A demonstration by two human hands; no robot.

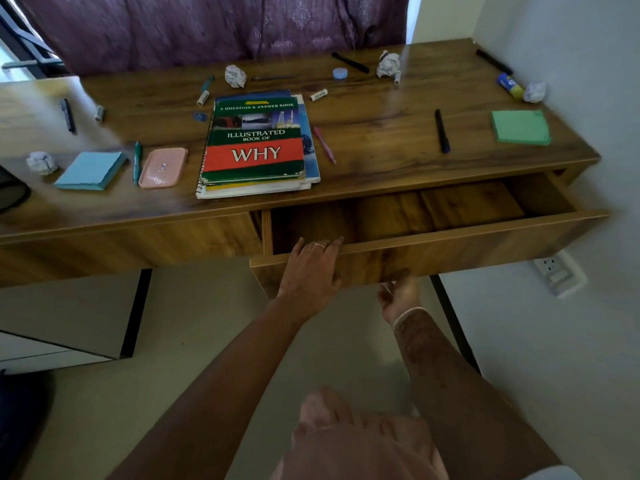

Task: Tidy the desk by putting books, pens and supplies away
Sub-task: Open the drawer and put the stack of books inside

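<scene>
- Now the left fingers [300, 244] lie a little spread on the front of the drawer [450, 244], and their tips hook over its top rim.
- One of those fingers wears a ring, and the left hand [310, 271] lies flat on the wood below it.
- The right hand [398, 297] reaches up under the bottom edge of the same drawer front. Its fingertips are tucked out of sight, so I cannot tell if they grip or just touch.
- The drawer is pulled well out, and I see only bare wood inside it.
- I think the tidy-up has only just begun: opening the drawer looks like step 1.
- All the task's things sit on the desk [381, 123] top.
- The stack of books [254, 147] lies in the middle, just behind the drawer's left end.
- A pink pen [325, 144] lies just beside the books, and a black pen [442, 131] lies farther right.
- 2 note pads wait, a blue pad [90, 169] on the left and a green pad [520, 127] on the right.
- A pink tray [162, 167], a glue stick [509, 85] and 4 paper balls [235, 76] are left too.
</scene>
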